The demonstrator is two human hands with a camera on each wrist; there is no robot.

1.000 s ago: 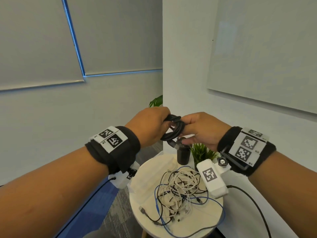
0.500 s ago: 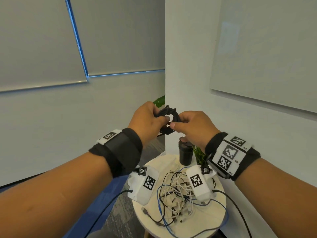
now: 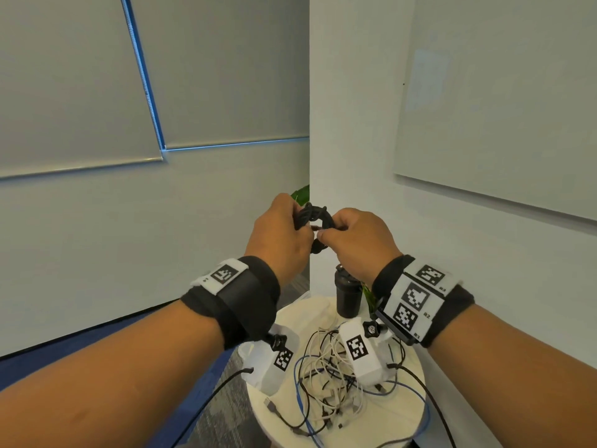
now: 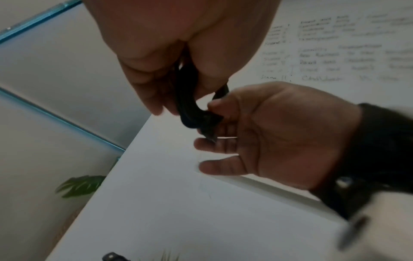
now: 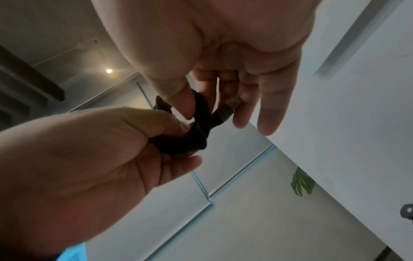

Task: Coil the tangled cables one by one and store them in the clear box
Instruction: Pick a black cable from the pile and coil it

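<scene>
A coiled black cable [image 3: 315, 218] is held in the air above the table, between both hands. My left hand [image 3: 302, 226] grips the coil's left side, fingers curled round the bundle [image 4: 190, 106]. My right hand [image 3: 326, 232] pinches the right side with thumb and fingers [image 5: 201, 114]. The cable's plug end [image 5: 228, 109] lies against the right fingers. A tangle of white, black and blue cables [image 3: 326, 379] lies on the round white table [image 3: 403, 412] below. The clear box [image 3: 250, 357] at the table's left is mostly hidden behind the left wrist camera.
A black cylindrical container [image 3: 348, 295] and a small green plant [image 3: 368, 292] stand at the table's far side. A white wall corner [image 3: 310, 156] rises just behind the hands. Black camera leads hang from both wrists past the table's edge.
Both hands have risen slightly and turned the black coil between them. The plug end that hung below the coil is now drawn up against the right fingers.
</scene>
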